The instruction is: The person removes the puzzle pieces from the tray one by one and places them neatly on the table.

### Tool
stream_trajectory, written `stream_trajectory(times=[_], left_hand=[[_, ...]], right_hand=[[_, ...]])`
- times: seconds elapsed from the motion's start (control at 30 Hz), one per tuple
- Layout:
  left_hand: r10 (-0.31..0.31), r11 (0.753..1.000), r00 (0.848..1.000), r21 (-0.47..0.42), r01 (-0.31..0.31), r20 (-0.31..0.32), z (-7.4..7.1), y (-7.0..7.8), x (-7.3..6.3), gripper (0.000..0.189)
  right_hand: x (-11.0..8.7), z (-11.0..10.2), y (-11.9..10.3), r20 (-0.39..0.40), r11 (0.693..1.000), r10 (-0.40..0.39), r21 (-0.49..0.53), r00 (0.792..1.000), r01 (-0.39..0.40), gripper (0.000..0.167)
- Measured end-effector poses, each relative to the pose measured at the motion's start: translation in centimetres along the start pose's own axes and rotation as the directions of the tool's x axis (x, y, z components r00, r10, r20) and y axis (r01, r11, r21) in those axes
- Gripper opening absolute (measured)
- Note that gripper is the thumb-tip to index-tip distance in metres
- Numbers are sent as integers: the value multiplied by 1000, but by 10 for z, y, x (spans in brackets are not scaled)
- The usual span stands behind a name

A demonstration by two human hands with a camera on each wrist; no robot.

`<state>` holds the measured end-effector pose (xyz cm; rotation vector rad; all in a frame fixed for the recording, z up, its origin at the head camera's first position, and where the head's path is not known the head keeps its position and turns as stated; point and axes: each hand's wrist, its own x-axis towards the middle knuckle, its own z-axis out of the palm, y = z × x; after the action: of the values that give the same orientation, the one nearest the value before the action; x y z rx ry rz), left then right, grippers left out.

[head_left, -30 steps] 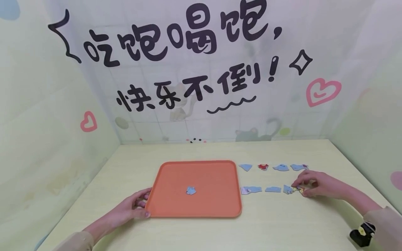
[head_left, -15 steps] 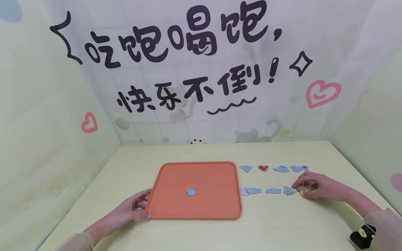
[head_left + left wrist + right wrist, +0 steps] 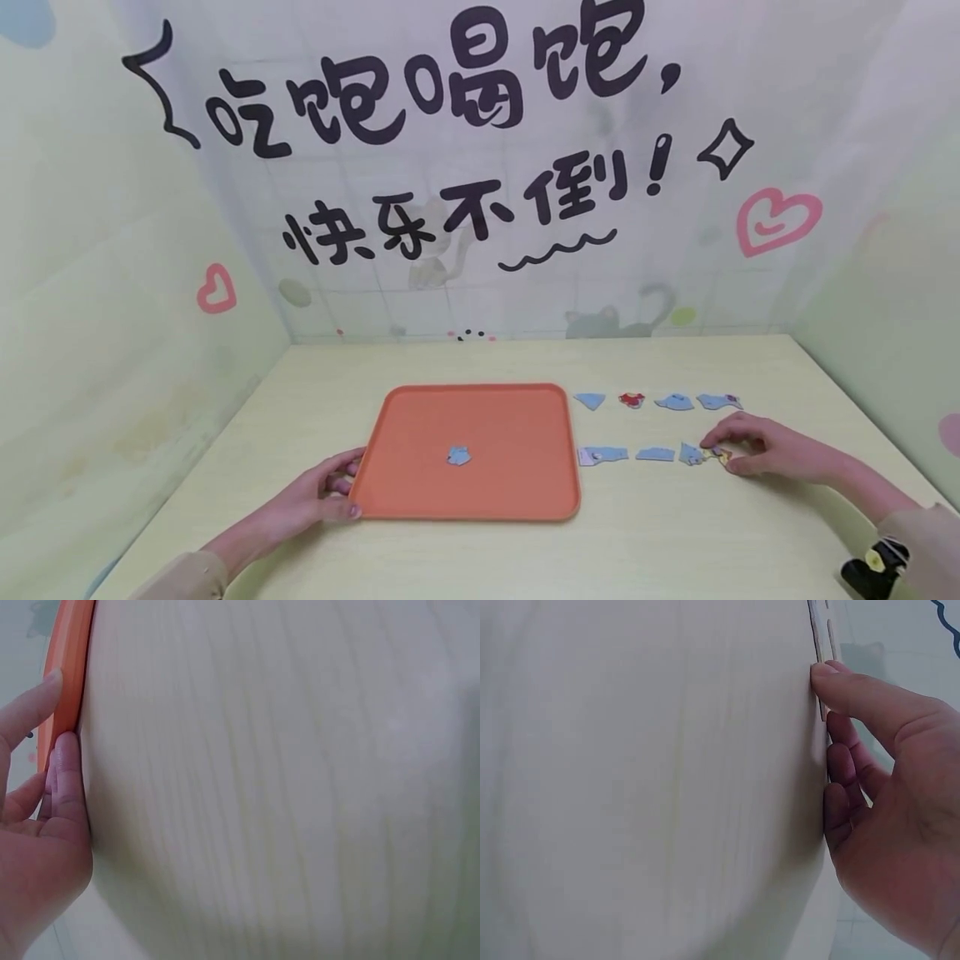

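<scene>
An orange tray lies on the table with one light blue puzzle piece inside it. My left hand holds the tray's left front corner, its thumb on the rim in the left wrist view and the other fingers bent against the side. Over at the right, my right hand pinches a yellowish puzzle piece at the end of the nearer row. The piece still appears flat on the table, beside a blue piece. In the right wrist view only thin edges of pieces show beyond the thumb.
Two rows of puzzle pieces lie right of the tray; the far row includes a red piece. The nearer row starts close to the tray's right rim with a long blue piece. Printed fabric walls border the table's back and sides.
The head view has shifted slightly. Both hands, the tray and the puzzle pieces keep their places.
</scene>
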<state>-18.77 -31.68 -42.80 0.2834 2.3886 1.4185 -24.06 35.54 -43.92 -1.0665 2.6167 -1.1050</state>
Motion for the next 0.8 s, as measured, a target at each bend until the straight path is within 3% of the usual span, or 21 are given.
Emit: stream_trajectory(times=[0.2, 0.4, 0.6, 0.8], left_hand=[[18, 1000, 1000, -10, -17, 19, -2, 2, -2, 87], [23, 1000, 999, -15, -22, 26, -1, 0, -3, 87], [12, 1000, 1000, -17, -11, 20, 0, 1, -2, 88], [16, 1000, 1000, -13, -15, 17, 0, 1, -3, 88]], right_hand=[[11, -7, -8, 28, 993, 96, -74, 995, -94, 25], [37, -13, -26, 30, 983, 154, -102, 988, -150, 27], [76, -11, -50, 3, 982, 139, -130, 990, -138, 29], [121, 2, -70, 63, 991, 91, -99, 994, -85, 29]])
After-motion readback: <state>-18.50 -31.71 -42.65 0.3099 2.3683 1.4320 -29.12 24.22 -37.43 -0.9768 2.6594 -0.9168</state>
